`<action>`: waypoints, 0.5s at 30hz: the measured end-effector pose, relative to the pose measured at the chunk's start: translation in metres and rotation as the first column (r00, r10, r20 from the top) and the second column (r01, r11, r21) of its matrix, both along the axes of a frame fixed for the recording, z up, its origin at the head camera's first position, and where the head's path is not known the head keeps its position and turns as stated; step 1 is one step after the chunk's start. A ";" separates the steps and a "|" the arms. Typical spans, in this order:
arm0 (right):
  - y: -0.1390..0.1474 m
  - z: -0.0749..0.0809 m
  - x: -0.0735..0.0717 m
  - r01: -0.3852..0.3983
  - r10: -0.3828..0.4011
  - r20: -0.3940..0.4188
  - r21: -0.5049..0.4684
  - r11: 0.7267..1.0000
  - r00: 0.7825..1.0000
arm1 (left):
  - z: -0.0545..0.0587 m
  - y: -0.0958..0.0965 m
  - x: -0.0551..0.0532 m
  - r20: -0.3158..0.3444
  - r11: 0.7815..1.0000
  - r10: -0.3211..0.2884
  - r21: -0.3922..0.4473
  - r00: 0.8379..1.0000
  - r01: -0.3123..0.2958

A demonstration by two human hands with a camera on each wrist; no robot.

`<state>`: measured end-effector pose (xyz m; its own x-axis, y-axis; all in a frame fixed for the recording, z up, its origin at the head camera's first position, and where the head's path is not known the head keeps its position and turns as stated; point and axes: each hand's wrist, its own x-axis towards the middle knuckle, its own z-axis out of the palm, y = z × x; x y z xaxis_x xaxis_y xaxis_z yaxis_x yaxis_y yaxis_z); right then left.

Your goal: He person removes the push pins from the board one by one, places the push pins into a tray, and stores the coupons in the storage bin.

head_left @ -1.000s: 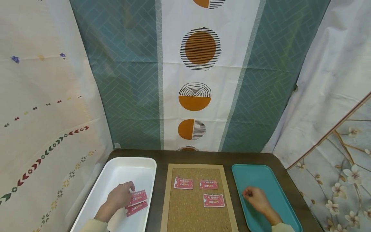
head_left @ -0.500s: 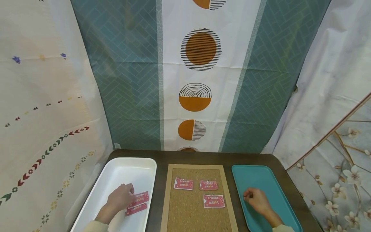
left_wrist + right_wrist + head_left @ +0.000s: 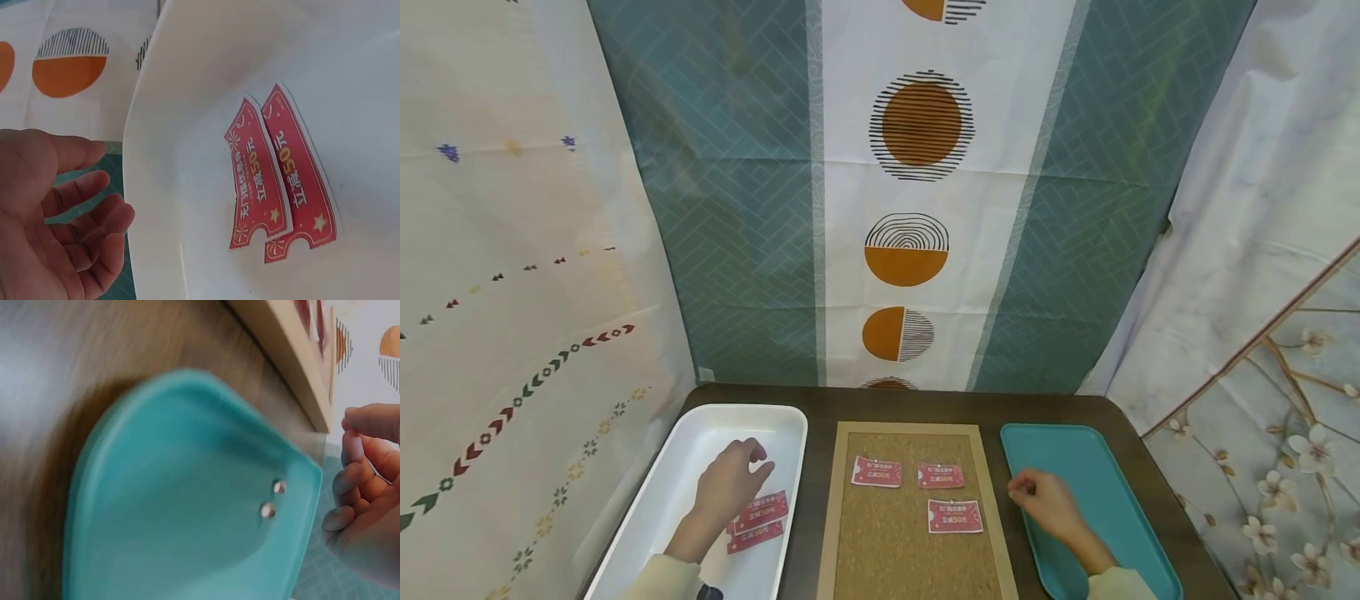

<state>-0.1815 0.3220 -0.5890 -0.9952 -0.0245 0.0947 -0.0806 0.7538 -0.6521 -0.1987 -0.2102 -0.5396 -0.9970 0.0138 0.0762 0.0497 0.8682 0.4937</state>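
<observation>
While the left hand (image 3: 726,485) hovers, loose and empty, over the white tray (image 3: 741,422), two red coupons (image 3: 762,512) lie overlapped inside. Three more coupons (image 3: 955,517) are on the corkboard (image 3: 891,567); picking another seems in hand, calling for an edge pinch. Over the teal tray (image 3: 1063,450), the right hand (image 3: 1051,503) has thumb and forefinger together; whether around something, I cannot tell.

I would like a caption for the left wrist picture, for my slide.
Two red coupons overlap in a white tray, the left hand near them with loosely bent fingers.
</observation>
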 end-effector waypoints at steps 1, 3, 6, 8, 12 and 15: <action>-0.003 0.000 0.000 -0.004 0.004 0.003 -0.010 1.000 1.000 | 0.001 0.003 0.000 -0.012 1.000 0.001 0.009 1.000 -0.001; -0.009 0.000 -0.001 -0.011 0.011 0.009 -0.020 1.000 1.000 | 0.002 0.009 0.000 -0.031 1.000 0.004 0.029 1.000 -0.004; -0.019 0.000 -0.003 -0.025 0.026 0.012 -0.030 0.999 1.000 | 0.004 0.019 0.002 -0.056 0.998 0.014 0.056 0.998 -0.011; -0.025 0.001 -0.004 -0.043 0.043 0.010 -0.037 0.998 0.999 | 0.006 0.024 0.003 -0.075 0.997 0.017 0.076 0.997 -0.011; -0.038 0.002 -0.008 -0.069 0.070 0.011 -0.061 0.996 0.997 | 0.008 0.035 0.002 -0.102 0.996 0.017 0.094 0.995 -0.007; -0.048 0.002 -0.011 -0.073 0.074 0.008 -0.072 0.995 0.997 | 0.009 0.042 0.000 -0.109 0.995 0.008 0.101 0.994 0.003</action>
<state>-0.1929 0.2744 -0.5873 -0.9919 -0.0911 0.0881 -0.1267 0.6974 -0.7054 -0.1987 -0.1682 -0.5307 -0.9827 -0.0021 0.1854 0.1058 0.8148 0.5701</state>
